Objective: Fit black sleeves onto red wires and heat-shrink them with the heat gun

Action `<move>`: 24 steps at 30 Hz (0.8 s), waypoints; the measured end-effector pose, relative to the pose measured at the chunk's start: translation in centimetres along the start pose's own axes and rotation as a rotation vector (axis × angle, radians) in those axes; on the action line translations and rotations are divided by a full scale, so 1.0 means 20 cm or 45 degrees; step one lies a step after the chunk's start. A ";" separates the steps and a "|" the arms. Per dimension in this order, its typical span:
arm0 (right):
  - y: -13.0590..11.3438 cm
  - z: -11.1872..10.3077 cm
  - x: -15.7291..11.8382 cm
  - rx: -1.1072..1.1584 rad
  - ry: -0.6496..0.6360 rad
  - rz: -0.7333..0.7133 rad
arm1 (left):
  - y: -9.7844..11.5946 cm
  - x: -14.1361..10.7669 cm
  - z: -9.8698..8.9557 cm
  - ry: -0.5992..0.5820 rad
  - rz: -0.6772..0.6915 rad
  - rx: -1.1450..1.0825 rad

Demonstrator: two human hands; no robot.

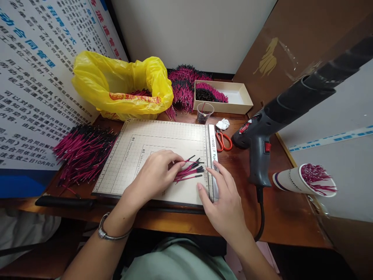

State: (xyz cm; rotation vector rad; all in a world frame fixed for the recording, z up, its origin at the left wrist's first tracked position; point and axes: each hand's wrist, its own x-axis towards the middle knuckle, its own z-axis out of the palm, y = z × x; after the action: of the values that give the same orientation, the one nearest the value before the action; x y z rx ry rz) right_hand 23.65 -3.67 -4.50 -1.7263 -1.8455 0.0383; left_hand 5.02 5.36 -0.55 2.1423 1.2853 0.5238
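Observation:
A pale paper cutter board (116, 167) with printed grid lines lies on the brown table. My left hand (160, 171) is over its middle, thumb and index finger pinching one thin red wire with a black end (194, 161). Below that wire, a small bunch of red wires with black ends (189, 171) rests on the board, partly hidden by the left hand. My right hand (223, 194) is at the board's right edge, fingers apart and nothing held, by the metal ruler strip (212, 146).
A yellow bag (122, 87), wire piles (87, 151) and a cardboard box (237, 107) surround the board. Right of it are orange scissors (223, 142), a black heat gun (259, 147) with its cable, and a paper cup of wires (291, 179). A plastic cup (204, 112) stands behind.

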 end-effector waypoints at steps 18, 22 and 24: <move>0.05 0.02 0.00 -0.043 0.038 -0.073 | -0.44 -0.27 -0.62 0.843 -1.033 0.665; 0.05 0.02 0.00 -0.047 0.030 -0.063 | -0.45 -0.27 -0.63 0.727 -1.036 0.723; 0.05 0.02 0.00 -0.042 0.028 -0.053 | -0.45 -0.27 -0.63 0.691 -1.033 0.734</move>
State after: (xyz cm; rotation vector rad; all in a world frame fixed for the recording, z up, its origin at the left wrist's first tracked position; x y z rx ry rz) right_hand 24.32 -3.39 -5.26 -1.7033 -1.8750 -0.0274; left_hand -10.84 7.37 2.78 1.6615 2.6891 0.4116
